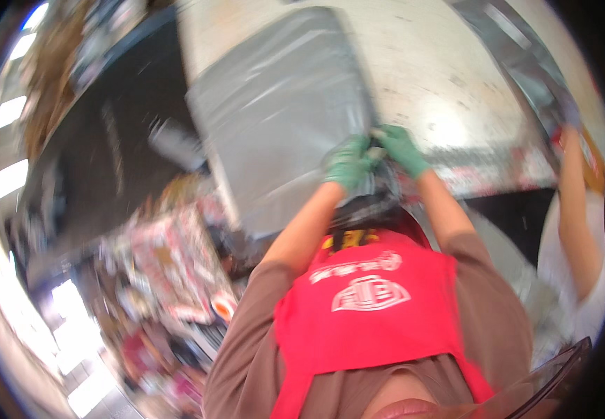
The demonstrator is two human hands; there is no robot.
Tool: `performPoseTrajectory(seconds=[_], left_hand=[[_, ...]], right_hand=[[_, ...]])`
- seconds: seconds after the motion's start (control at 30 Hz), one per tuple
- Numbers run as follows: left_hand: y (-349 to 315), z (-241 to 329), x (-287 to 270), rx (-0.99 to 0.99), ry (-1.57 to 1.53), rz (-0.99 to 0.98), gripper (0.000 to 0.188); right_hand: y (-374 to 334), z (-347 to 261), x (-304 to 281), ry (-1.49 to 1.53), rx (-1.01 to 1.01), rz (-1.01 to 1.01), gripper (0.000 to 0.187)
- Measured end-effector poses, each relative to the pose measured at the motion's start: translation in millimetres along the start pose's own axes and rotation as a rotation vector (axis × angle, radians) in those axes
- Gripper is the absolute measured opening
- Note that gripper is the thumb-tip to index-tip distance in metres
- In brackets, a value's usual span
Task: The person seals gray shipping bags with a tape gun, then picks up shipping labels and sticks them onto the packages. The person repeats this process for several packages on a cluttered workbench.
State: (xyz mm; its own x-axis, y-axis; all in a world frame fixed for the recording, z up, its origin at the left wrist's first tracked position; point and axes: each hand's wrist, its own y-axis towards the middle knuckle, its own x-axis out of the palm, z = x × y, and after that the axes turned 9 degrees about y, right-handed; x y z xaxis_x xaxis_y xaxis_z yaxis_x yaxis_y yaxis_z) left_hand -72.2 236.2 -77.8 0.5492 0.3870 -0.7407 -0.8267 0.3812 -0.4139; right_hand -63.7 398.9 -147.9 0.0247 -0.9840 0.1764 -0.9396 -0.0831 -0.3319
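Note:
A large grey plastic sheet, shiny and creased, lies flat over the pale worktable. My left hand, in a green glove, is closed on its near right edge. Beside it my right hand, gloved alike, has its fingers bent around the same edge, close to the left fingers. Below both hands, darker gathered plastic hangs between the table edge and my red apron. Motion blurs the fingertips, and whether something lies under the sheet is hidden.
At the right, another person's arm reaches to a dark grey plastic strip on the table. A black surface spans the left, with a grey cylindrical object on it. Blurred clutter fills the lower left.

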Motion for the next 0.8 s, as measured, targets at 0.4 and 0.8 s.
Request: performPoseTrajectory(seconds=[0.4, 0.8], left_hand=[[1.8, -14.6, 31.9, 0.044, 0.034, 0.161, 0.049], [-71.1, -97.1, -1.4, 0.292, 0.118, 0.319, 0.047]], right_hand=[[0.3, 4.9, -16.1, -0.216, 0.049, 0.039, 0.023], [9.6, 6.7, -59.0, -0.632, 0.003, 0.19, 0.034]])
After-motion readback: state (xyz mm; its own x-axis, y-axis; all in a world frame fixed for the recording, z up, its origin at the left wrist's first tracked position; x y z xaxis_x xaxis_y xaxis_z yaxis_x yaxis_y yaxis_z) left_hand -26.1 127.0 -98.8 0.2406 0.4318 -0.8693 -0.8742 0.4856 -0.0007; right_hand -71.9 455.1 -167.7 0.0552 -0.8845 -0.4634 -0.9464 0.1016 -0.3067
